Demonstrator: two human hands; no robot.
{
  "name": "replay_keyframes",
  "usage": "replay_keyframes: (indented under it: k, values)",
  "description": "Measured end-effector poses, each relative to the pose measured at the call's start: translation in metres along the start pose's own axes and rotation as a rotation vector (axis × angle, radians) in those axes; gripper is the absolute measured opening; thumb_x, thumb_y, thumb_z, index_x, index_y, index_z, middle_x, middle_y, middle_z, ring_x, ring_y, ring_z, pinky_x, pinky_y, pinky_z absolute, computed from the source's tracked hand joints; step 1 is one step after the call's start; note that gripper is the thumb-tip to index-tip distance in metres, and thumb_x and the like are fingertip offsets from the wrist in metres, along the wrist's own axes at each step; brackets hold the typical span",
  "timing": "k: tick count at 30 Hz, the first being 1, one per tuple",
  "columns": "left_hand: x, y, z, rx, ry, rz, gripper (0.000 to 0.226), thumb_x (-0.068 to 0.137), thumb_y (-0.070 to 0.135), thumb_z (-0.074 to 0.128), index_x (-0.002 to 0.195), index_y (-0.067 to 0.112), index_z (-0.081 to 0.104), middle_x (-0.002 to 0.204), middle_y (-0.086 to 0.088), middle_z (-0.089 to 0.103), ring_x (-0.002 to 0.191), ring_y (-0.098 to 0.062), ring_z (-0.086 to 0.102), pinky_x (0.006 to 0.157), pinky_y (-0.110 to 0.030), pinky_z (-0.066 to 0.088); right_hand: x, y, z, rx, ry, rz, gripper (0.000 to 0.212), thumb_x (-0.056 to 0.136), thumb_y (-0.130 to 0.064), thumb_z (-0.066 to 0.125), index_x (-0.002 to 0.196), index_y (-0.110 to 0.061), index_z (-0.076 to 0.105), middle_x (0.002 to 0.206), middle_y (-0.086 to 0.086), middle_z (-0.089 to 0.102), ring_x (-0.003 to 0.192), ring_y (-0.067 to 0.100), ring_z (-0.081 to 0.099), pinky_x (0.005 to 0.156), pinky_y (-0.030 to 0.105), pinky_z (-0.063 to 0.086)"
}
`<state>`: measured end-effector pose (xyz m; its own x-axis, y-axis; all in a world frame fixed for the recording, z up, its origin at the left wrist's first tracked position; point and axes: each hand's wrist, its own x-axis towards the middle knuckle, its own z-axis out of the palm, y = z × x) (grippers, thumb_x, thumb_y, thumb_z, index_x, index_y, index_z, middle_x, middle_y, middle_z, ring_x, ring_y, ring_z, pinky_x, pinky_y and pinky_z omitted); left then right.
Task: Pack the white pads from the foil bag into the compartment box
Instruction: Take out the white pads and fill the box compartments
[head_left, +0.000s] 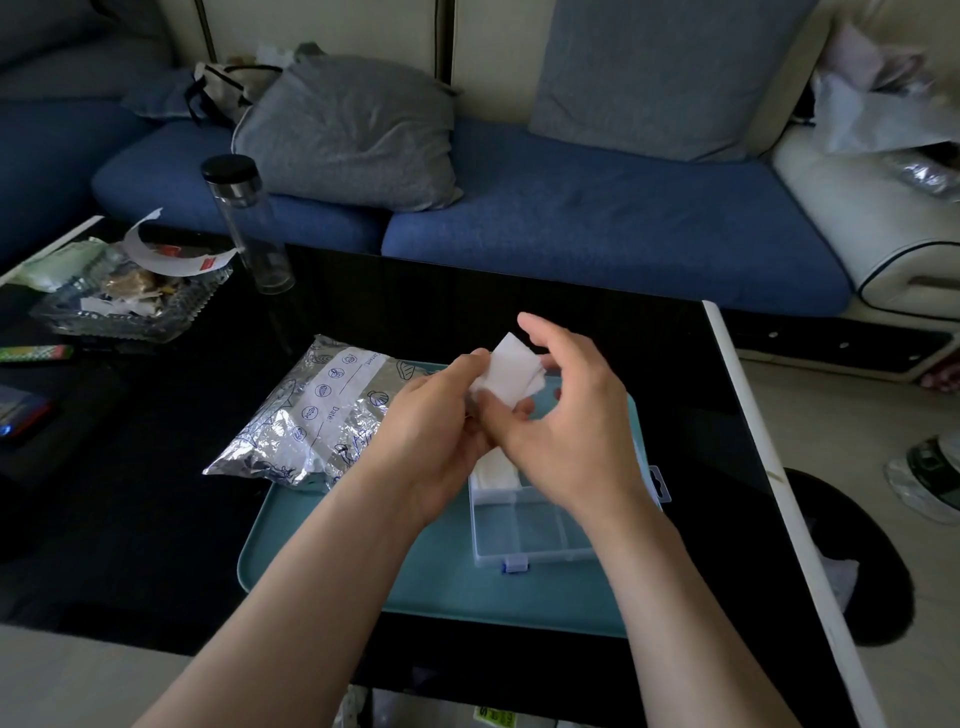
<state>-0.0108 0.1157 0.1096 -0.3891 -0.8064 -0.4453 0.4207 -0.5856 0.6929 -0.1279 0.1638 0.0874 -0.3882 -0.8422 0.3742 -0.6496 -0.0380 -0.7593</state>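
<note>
Both my hands are raised above the clear compartment box (524, 530), which sits on a teal tray (441, 577). My left hand (441, 431) and my right hand (566, 421) together pinch a few white pads (511, 371) between their fingertips. More white pads (493, 470) lie in the box's far left compartment, partly hidden by my hands. The near compartments look bare. The silver foil bag (311, 421) with blue print lies to the left, half on the tray.
The tray rests on a black glass table (467, 301). A clear bottle (249, 223) with a black cap and a glass dish (124, 301) of scraps stand at the far left. A blue sofa (597, 223) runs behind the table.
</note>
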Motion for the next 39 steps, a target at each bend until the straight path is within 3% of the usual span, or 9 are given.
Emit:
replay_keyframes:
  k: [2,7,12,19,25,29,31,34,39]
  values:
    - [0.000,0.000,0.000,-0.006,-0.002,-0.012,0.029,0.107,0.017,0.059,0.110,-0.010,0.069,0.104,-0.024,0.078,0.085,-0.030,0.076,0.075,-0.034,0.066,-0.002,0.000,0.004,-0.061,-0.031,-0.030,0.083,0.078,-0.047,0.086,0.151,-0.023,0.055,0.136,-0.008,0.060,0.120,0.004,0.055,0.095,0.004,0.039]
    - [0.000,-0.001,-0.003,0.071,-0.006,0.002,0.033,0.109,0.021,0.055,0.112,-0.007,0.070,0.096,-0.021,0.079,0.079,-0.026,0.076,0.072,-0.035,0.066,-0.004,0.002,0.007,-0.118,-0.046,-0.003,0.077,0.085,-0.046,0.084,0.151,-0.019,0.054,0.128,-0.003,0.066,0.117,0.016,0.062,0.092,0.034,0.055]
    - [0.002,0.002,-0.007,0.105,-0.030,-0.010,0.029,0.109,0.016,0.052,0.113,-0.006,0.071,0.105,-0.023,0.078,0.090,-0.029,0.076,0.081,-0.039,0.065,-0.001,0.001,0.002,-0.041,-0.067,0.014,0.074,0.084,-0.039,0.087,0.149,-0.024,0.057,0.127,-0.007,0.068,0.113,0.008,0.063,0.091,0.019,0.052]
    - [0.000,0.007,-0.009,0.189,-0.158,-0.049,0.033,0.107,0.019,0.044,0.117,-0.002,0.069,0.093,-0.014,0.074,0.077,-0.019,0.074,0.061,-0.031,0.059,-0.001,0.006,-0.002,-0.003,-0.242,-0.072,0.068,0.081,-0.023,0.089,0.143,-0.029,0.062,0.133,-0.010,0.065,0.119,0.001,0.059,0.098,0.015,0.047]
    - [0.002,0.004,-0.013,0.345,-0.216,0.029,0.032,0.104,0.013,0.050,0.123,-0.004,0.068,0.107,-0.020,0.073,0.093,-0.025,0.070,0.080,-0.036,0.057,-0.003,0.005,-0.001,0.005,-0.218,-0.047,0.076,0.085,-0.025,0.085,0.152,-0.032,0.052,0.135,-0.008,0.061,0.116,0.007,0.062,0.096,0.026,0.054]
    - [0.004,0.001,-0.015,0.459,-0.141,0.099,0.028,0.106,0.008,0.048,0.126,0.006,0.067,0.114,-0.019,0.077,0.085,-0.025,0.069,0.086,-0.041,0.057,-0.004,0.005,-0.005,-0.005,-0.208,-0.057,0.085,0.080,-0.022,0.086,0.156,-0.029,0.049,0.133,-0.010,0.058,0.107,-0.011,0.058,0.089,0.006,0.047]
    - [0.002,0.000,-0.014,0.501,-0.094,0.116,0.023,0.107,0.011,0.050,0.126,0.009,0.063,0.109,-0.016,0.079,0.080,-0.023,0.072,0.079,-0.038,0.061,-0.003,0.007,-0.004,-0.063,-0.177,-0.082,0.079,0.080,-0.018,0.085,0.152,-0.023,0.054,0.134,-0.006,0.062,0.103,-0.021,0.052,0.086,-0.001,0.040]
    - [0.000,0.001,-0.012,0.505,-0.082,0.085,0.027,0.107,0.020,0.051,0.129,0.006,0.057,0.096,-0.010,0.081,0.079,-0.023,0.075,0.076,-0.040,0.059,-0.002,0.007,-0.004,-0.088,-0.146,-0.090,0.072,0.082,-0.022,0.086,0.148,-0.020,0.059,0.133,-0.003,0.066,0.103,-0.009,0.053,0.085,-0.003,0.039]
    - [-0.003,0.013,-0.014,0.308,-0.227,-0.105,0.053,0.110,0.042,0.032,0.129,0.007,0.067,0.113,-0.022,0.077,0.089,-0.030,0.076,0.079,-0.039,0.061,-0.004,0.006,-0.008,0.025,-0.204,-0.095,0.073,0.077,-0.030,0.095,0.142,-0.029,0.064,0.127,-0.012,0.068,0.112,-0.002,0.063,0.087,0.006,0.047]
